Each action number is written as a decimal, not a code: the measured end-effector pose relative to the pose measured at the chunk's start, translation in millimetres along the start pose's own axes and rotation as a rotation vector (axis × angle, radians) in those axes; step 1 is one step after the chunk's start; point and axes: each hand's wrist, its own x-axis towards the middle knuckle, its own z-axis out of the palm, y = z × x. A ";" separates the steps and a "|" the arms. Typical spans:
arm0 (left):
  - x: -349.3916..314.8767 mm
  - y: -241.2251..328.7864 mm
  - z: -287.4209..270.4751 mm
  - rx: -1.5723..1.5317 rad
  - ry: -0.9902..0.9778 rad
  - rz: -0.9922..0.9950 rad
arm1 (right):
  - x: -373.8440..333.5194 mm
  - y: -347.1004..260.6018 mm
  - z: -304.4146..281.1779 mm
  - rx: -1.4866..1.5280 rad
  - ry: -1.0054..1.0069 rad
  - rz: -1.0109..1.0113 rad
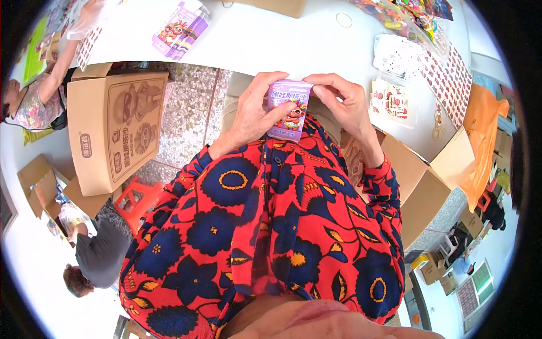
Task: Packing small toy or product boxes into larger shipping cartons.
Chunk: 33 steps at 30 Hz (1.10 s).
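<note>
A small purple printed carton (294, 120) with a colourful cartoon figure is held upright in front of my chest, at the table's near edge. My left hand (253, 111) grips its left side, the thumb lying across the front and the fingers passing behind. At the upper right corner, my right hand (342, 100) pinches the carton with bent thumb and forefinger. What the fingers do behind the carton is hidden. Further up the white table (254, 39) lie several flat purple cartons (182, 31) of the same print, overlapping in a stack.
A large brown cardboard box (121, 124) stands at my left, and an open one (415, 186) at my right. Sticker sheets (449, 79), clear bags of small colourful items (415, 22) and rubber bands (343, 20) lie on the table. Other people work at the left.
</note>
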 end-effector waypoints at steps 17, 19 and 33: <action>-3.0 -11.4 -2.6 0.064 -0.037 0.203 | -19.9 18.9 23.9 -0.012 0.078 -0.076; -3.2 -15.9 -0.7 0.003 -0.005 0.187 | -20.6 12.5 26.5 0.268 0.048 0.095; 27.0 -5.8 -5.3 -0.216 0.095 0.158 | -4.0 1.8 17.9 0.305 0.056 0.055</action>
